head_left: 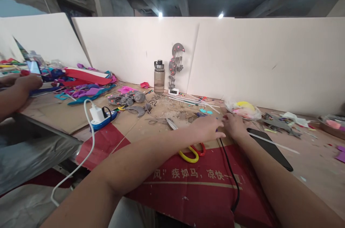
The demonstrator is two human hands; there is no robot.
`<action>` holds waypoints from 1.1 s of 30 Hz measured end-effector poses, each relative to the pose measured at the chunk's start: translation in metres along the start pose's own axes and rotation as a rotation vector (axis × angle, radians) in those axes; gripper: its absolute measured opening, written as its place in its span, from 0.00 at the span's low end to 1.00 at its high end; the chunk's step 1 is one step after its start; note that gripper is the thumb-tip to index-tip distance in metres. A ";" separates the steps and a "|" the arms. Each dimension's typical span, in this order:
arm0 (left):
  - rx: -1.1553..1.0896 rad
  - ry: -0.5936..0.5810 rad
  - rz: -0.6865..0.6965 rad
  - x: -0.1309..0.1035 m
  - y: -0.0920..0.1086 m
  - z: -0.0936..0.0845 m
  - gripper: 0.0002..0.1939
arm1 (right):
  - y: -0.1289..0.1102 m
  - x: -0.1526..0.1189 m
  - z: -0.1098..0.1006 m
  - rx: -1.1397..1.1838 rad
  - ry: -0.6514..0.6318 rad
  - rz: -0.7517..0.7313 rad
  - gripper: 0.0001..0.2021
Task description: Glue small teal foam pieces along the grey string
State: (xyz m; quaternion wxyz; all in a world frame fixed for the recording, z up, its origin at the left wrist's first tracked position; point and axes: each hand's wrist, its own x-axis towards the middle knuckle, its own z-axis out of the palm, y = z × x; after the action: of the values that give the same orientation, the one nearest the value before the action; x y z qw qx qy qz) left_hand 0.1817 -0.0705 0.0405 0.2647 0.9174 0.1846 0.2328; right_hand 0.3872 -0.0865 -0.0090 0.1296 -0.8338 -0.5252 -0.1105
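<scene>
My left hand (207, 130) reaches over the cardboard with thumb and fingers apart. Close beside it, my right hand (235, 125) has its fingers curled together; anything in them is hidden. A black cable (228, 165) runs from the table's front edge up to the space between my hands, where its end is out of sight. Scissors with a yellow and red handle (189, 158) lie under my left forearm, blades pointing away. Just past my left hand are a small dark blue piece (201, 114) and light-blue cutouts (206, 111). A black phone (271, 150) lies by my right forearm.
Grey felt pieces and yarn (139, 97) lie left of centre. A bottle (159, 78) and a grey moon hanging ornament (176, 64) stand by the white partition (256, 62). A blue power strip (104, 122) sits left. Another person's hand (29, 82) is at far left.
</scene>
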 end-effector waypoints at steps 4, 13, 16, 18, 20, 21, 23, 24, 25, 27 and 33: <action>0.029 0.229 0.022 -0.017 -0.007 -0.055 0.06 | -0.032 -0.011 -0.026 0.211 0.240 -0.087 0.15; 0.073 0.613 -0.393 -0.085 -0.124 -0.142 0.16 | -0.144 -0.101 -0.076 0.292 -0.334 -0.566 0.11; 0.087 0.606 -0.436 -0.094 -0.154 -0.143 0.09 | -0.156 -0.120 -0.071 -0.040 -0.300 -0.655 0.14; 0.097 0.594 -0.422 -0.094 -0.162 -0.141 0.08 | -0.158 -0.125 -0.067 -0.188 -0.256 -0.737 0.15; 0.078 0.551 -0.409 -0.092 -0.162 -0.138 0.08 | -0.156 -0.127 -0.064 -0.258 -0.248 -0.815 0.13; 0.061 0.515 -0.401 -0.092 -0.161 -0.135 0.08 | -0.155 -0.128 -0.063 -0.267 -0.245 -0.830 0.13; 0.038 0.426 -0.377 -0.091 -0.157 -0.129 0.08 | -0.151 -0.127 -0.061 -0.237 -0.232 -0.785 0.12; 0.039 0.372 -0.360 -0.090 -0.156 -0.125 0.07 | -0.150 -0.127 -0.060 -0.214 -0.231 -0.735 0.12; 0.048 0.315 -0.349 -0.090 -0.155 -0.121 0.06 | -0.149 -0.126 -0.060 -0.194 -0.238 -0.679 0.13; 0.090 0.196 -0.345 -0.091 -0.155 -0.113 0.04 | -0.148 -0.125 -0.061 -0.170 -0.279 -0.586 0.15; 0.199 0.029 -0.348 -0.090 -0.162 -0.105 0.04 | -0.137 -0.124 -0.064 -0.017 -0.317 -0.493 0.21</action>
State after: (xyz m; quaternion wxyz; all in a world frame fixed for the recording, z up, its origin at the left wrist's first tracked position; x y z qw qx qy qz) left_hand 0.0172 0.0584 -0.0031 0.2063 0.8898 0.3664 0.1774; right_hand 0.2076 -0.1558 0.0256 0.0084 -0.6890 -0.7246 -0.0112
